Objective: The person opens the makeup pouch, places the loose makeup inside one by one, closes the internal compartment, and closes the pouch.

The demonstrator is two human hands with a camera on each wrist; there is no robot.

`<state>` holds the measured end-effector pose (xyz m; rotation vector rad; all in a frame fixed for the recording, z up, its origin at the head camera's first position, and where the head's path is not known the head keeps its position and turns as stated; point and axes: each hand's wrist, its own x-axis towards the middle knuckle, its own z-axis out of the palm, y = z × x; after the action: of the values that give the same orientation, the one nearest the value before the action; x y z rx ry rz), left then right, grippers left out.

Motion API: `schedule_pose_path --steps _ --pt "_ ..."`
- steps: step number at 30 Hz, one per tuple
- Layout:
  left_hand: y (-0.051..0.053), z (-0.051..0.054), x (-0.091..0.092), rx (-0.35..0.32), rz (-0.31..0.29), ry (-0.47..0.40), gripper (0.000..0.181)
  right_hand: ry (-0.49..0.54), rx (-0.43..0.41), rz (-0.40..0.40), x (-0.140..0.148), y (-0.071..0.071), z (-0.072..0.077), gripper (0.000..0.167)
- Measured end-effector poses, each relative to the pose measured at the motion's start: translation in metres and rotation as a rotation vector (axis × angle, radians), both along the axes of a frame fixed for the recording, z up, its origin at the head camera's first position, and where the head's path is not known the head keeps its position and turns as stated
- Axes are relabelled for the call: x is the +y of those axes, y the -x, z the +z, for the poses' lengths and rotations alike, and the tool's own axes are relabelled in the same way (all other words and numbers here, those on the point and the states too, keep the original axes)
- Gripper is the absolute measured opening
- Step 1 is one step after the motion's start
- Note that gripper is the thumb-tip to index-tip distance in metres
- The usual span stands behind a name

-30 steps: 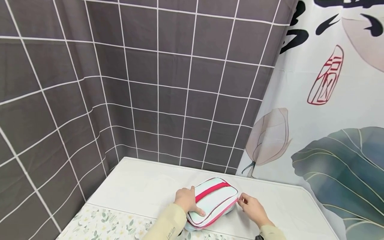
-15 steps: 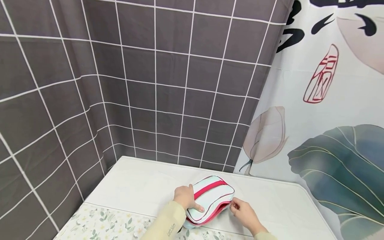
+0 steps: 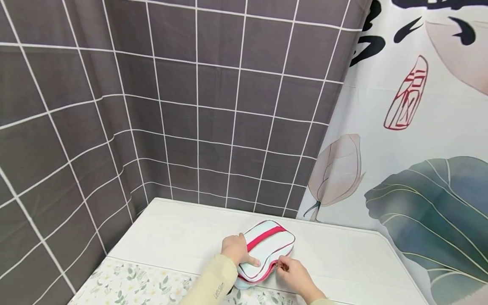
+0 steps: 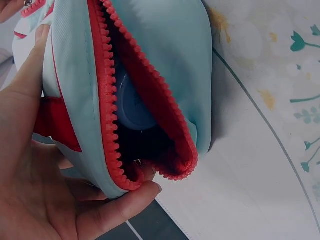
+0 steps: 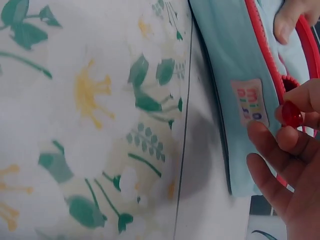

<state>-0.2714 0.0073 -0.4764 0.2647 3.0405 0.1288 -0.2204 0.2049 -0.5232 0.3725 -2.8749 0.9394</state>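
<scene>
A pale blue pouch with a red strap and red zip lies on the table. My left hand grips its left end, thumb on top, fingers around the end by the zip. My right hand is at the pouch's near side; in the right wrist view it pinches the zip's glossy red pull. The left wrist view shows the zip teeth parted near my left hand. A round blue thing shows inside; the rest of the contents is dark.
The white table has a floral cloth along its near side. A dark grey gridded curtain hangs behind and to the left. On the right hangs a white printed cloth.
My right hand has moved left and nearer along the pouch's zip, from its right corner to about the middle of the near side. My left hand has kept its grip on the pouch.
</scene>
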Motion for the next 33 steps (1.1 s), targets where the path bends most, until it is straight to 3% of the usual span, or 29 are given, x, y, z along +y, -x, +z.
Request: schedule_pose_path --steps 4,11,14,18,20,25,28,30,33 --pt "0.001 0.001 -0.002 0.011 -0.013 0.006 0.112 -0.003 0.006 0.033 -0.003 0.0 0.002 0.018" --pt "0.003 0.001 -0.006 0.025 -0.022 -0.001 0.108 -0.028 -0.026 0.165 -0.008 -0.002 0.007 0.018" --pt "0.002 0.003 -0.007 0.024 -0.022 -0.003 0.107 -0.087 -0.021 0.185 -0.01 -0.002 0.008 0.018" --pt "0.003 0.005 -0.008 0.035 -0.008 -0.018 0.105 -0.214 0.058 0.223 -0.014 0.001 0.008 0.017" --pt "0.003 0.003 -0.008 0.042 0.006 -0.034 0.098 -0.238 0.102 0.169 -0.014 0.004 0.008 0.017" --pt "-0.004 -0.004 -0.011 0.041 0.042 -0.151 0.08 -0.2 0.095 -0.139 -0.007 0.017 0.01 0.011" --pt "-0.005 -0.001 -0.018 0.06 0.028 -0.256 0.075 -0.209 0.082 -0.222 -0.003 0.026 0.012 0.008" --pt "-0.001 0.004 -0.025 0.076 -0.049 -0.305 0.073 -0.213 0.091 -0.237 -0.001 0.03 0.013 0.007" --pt "0.008 0.012 -0.037 0.042 -0.269 -0.303 0.074 -0.204 0.103 -0.248 0.001 0.033 0.014 0.005"
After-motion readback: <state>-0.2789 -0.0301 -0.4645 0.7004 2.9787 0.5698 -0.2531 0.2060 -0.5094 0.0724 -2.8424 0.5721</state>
